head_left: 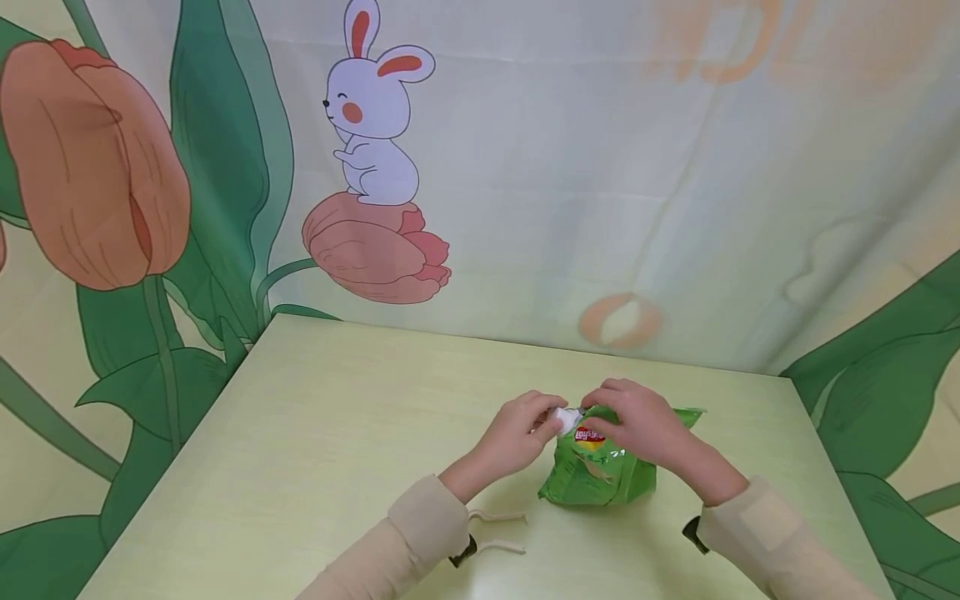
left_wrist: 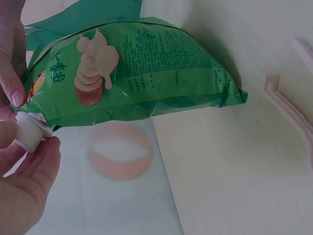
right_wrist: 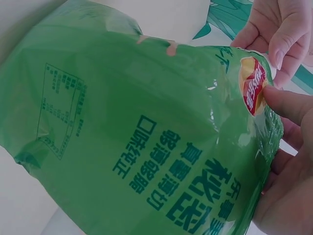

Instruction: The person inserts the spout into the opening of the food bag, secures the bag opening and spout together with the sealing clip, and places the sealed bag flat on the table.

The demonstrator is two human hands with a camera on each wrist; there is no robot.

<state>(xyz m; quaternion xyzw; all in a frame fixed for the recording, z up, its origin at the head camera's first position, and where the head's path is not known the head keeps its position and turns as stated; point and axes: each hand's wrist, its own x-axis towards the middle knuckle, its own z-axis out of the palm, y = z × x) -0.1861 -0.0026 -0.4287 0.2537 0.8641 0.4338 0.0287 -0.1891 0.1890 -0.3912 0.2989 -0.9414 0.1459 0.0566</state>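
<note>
A green bag of potato chips point(head_left: 603, 475) with a red and yellow logo stands on the table, its top edge between the two hands. My left hand point(head_left: 517, 433) pinches a small white block-like piece point(left_wrist: 30, 133) at the top corner of the bag, where silvery lining shows. The exact kind of this piece I cannot tell. On the other side, my right hand point(head_left: 637, 421) grips the bag's top edge, thumb on the front beside the logo and fingers behind. Printed chips and dense lettering cover the bag in the left wrist view.
Two thin pale strips point(head_left: 502, 517) lie on the light table point(head_left: 315, 433) beside the left cuff. A curtain point(head_left: 525, 167) printed with a rabbit and tulips hangs behind the table's back edge. Beige sleeves point(head_left: 427, 517) cover both forearms.
</note>
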